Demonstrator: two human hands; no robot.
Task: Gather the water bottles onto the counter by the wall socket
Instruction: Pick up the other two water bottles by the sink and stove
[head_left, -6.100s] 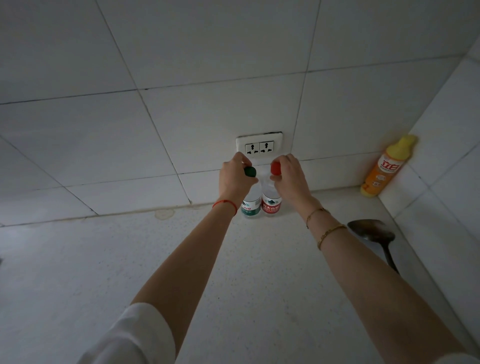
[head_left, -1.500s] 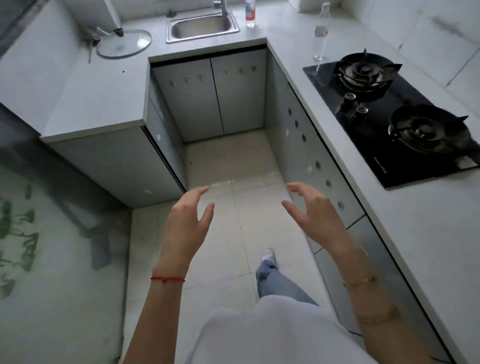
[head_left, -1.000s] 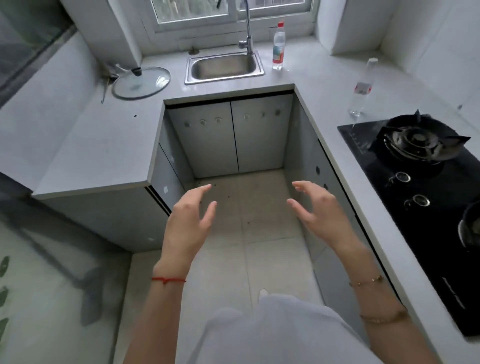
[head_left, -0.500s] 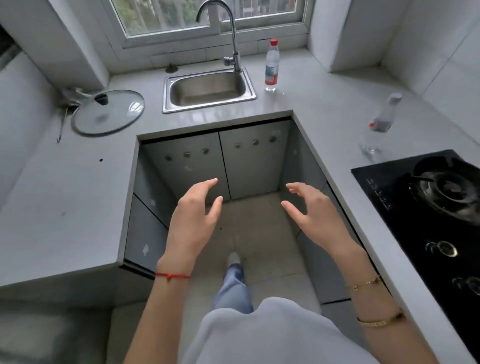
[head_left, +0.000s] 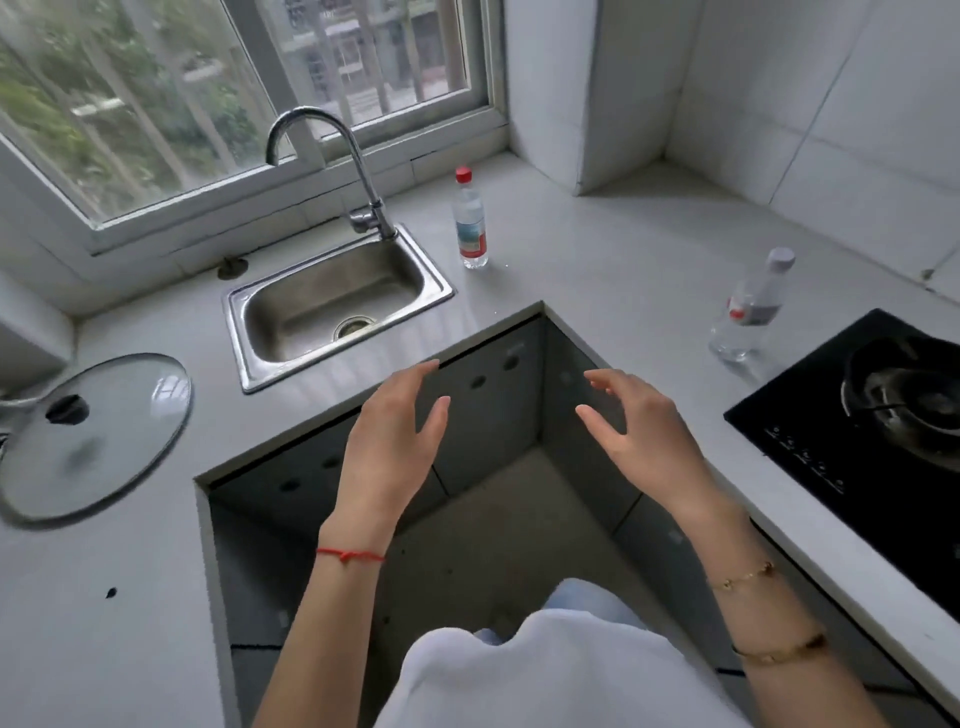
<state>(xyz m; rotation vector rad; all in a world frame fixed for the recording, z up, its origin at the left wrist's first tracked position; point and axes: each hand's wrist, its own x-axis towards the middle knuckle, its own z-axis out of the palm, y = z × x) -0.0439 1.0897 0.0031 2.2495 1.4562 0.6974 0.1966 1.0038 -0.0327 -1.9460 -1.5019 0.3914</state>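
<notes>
Both our hands, left hand (head_left: 389, 447) & right hand (head_left: 641, 436), spread empty, prob. readied for red-cap bottle (head_left: 470, 226) far by sink (head_left: 332, 306) & grey-cap bottle (head_left: 748, 306) right, nr stove (head_left: 883, 415).

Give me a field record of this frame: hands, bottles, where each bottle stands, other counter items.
left hand: open, empty, raised over the floor gap
right hand: open, empty, raised over the floor gap
red-capped bottle: upright on the counter, right of the sink
white-capped bottle: on the counter beside the gas hob, cap on
bottles held: none
glass lid: lying on the counter left of the sink
wall socket: not in view
</notes>
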